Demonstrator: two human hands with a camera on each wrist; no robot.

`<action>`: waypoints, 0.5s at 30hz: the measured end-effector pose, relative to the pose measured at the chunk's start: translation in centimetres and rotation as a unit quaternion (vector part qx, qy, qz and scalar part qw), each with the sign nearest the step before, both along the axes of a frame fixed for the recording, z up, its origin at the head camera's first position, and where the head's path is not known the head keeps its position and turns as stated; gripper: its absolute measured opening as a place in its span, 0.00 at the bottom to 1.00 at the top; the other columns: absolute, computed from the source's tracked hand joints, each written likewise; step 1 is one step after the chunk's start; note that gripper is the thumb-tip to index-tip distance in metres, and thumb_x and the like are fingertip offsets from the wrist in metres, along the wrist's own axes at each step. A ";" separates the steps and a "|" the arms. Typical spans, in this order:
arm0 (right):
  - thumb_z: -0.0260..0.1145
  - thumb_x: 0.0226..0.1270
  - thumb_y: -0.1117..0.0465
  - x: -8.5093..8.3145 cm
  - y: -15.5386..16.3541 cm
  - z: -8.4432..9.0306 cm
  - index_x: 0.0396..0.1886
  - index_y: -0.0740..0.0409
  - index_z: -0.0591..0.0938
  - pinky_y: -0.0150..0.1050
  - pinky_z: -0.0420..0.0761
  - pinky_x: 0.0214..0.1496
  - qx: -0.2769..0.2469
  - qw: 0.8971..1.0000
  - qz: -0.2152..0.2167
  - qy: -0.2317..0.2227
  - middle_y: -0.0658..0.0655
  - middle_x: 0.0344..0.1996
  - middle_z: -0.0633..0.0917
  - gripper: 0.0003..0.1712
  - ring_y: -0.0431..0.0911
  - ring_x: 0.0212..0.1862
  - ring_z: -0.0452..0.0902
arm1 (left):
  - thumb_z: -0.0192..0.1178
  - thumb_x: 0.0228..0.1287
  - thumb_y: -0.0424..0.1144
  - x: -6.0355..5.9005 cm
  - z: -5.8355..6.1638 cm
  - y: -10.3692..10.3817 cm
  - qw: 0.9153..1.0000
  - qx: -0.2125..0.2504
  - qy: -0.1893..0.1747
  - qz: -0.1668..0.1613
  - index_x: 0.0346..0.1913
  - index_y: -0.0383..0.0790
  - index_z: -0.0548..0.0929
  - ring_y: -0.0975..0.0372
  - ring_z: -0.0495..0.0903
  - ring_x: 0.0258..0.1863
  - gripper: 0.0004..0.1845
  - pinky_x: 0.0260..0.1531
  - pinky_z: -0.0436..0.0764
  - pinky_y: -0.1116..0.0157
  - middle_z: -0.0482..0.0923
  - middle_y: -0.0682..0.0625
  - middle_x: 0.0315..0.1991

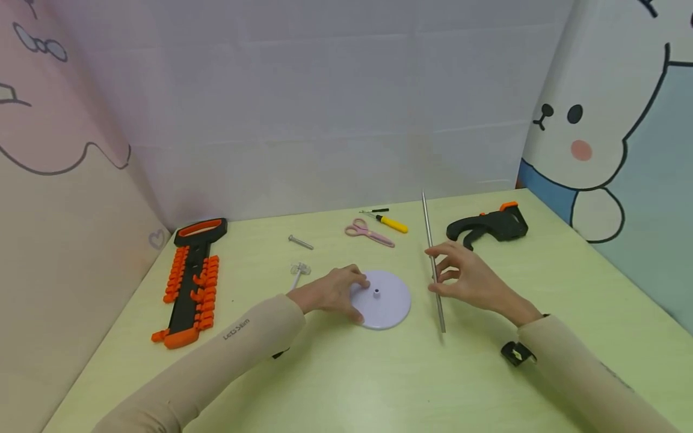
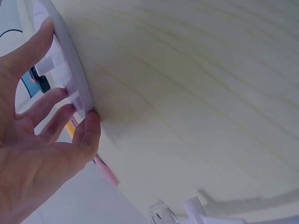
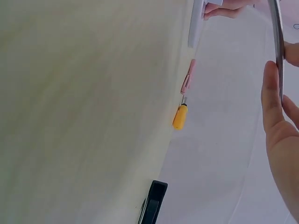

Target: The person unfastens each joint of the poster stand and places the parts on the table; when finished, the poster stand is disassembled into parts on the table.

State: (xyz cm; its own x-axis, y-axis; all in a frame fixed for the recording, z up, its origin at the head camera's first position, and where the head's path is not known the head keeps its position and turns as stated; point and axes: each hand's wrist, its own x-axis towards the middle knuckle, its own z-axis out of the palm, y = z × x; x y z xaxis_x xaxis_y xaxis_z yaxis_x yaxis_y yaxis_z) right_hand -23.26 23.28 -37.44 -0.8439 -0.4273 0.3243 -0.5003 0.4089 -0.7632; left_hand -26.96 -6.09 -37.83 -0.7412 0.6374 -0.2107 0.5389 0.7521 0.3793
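Observation:
My left hand (image 1: 334,292) holds the left edge of a white round base (image 1: 391,310), which has a short hollow stub at its middle. In the left wrist view its fingers are spread along the rim of the round base (image 2: 74,63). My right hand (image 1: 470,278) pinches a thin metal rod (image 1: 427,219) between thumb and fingers, to the right of the base. The rod leans slightly, its lower end close over the table. Seen from the right wrist, the rod (image 3: 277,32) passes between the fingers.
Behind the base lie pink scissors (image 1: 370,233), a yellow-handled screwdriver (image 1: 394,224) and a bolt-like metal piece (image 1: 300,242). A white stick with a clear end (image 1: 298,272) lies near my left wrist. A black-and-orange rack (image 1: 190,288) stands left, a black clamp-like tool (image 1: 492,225) right.

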 end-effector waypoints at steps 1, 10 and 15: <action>0.74 0.50 0.71 0.0 0.1 0.0 0.57 0.66 0.73 0.38 0.81 0.43 0.002 1.000 0.000 -0.003 0.61 0.51 0.73 0.32 0.48 0.39 0.79 | 0.76 0.43 0.48 0.0 0.0 0.0 1.000 0.000 0.000 -0.001 0.60 0.42 0.77 0.52 0.69 0.55 0.38 0.56 0.70 0.59 0.68 0.45 0.59; 0.74 0.50 0.70 0.4 0.9 0.3 0.51 0.68 0.77 0.38 0.82 0.42 0.046 0.999 -0.007 -0.013 0.64 0.45 0.77 0.26 0.46 0.38 0.79 | 0.76 0.43 0.49 -0.1 -0.1 0.1 1.000 -0.009 0.002 -0.003 0.60 0.43 0.77 0.51 0.69 0.56 0.37 0.57 0.70 0.58 0.68 0.46 0.59; 0.75 0.49 0.69 0.4 1.4 0.3 0.49 0.70 0.77 0.38 0.82 0.41 0.094 0.996 -0.001 -0.007 0.64 0.43 0.79 0.26 0.45 0.36 0.78 | 0.77 0.43 0.48 -0.2 0.0 0.1 1.000 -0.006 -0.002 0.000 0.60 0.42 0.77 0.51 0.69 0.56 0.38 0.57 0.70 0.57 0.68 0.45 0.59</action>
